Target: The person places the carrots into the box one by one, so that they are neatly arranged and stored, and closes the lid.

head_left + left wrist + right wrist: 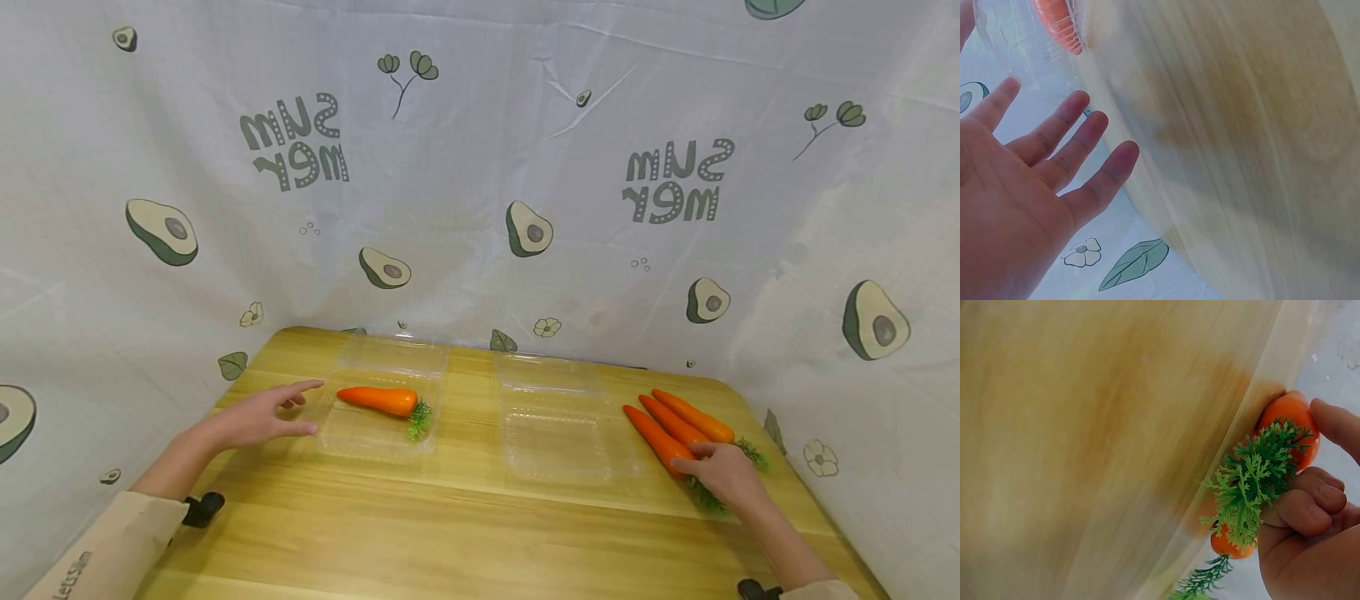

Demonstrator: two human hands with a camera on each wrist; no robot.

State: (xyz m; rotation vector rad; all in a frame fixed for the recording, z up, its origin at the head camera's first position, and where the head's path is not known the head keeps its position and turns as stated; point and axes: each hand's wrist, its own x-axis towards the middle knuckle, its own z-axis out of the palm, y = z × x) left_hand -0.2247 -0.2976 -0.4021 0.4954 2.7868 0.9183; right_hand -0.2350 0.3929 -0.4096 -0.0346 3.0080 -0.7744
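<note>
Three orange carrots with green tops lie side by side at the right of the table. My right hand (726, 477) is at the leftmost one (651, 435), its thumb and fingers on either side of the thick end. In the right wrist view, the green leaves (1254, 478) hang over that carrot (1291, 419), partly covering it. On the left, another carrot (378, 400) lies in an open clear plastic container (375, 448). My left hand (258, 415) is beside this container's left edge, fingers spread and holding nothing.
A second clear plastic container (558, 475) with its lid folded back stands between the left container and the three carrots. The wooden table (420, 533) meets a printed white curtain (465, 167) at the back and sides.
</note>
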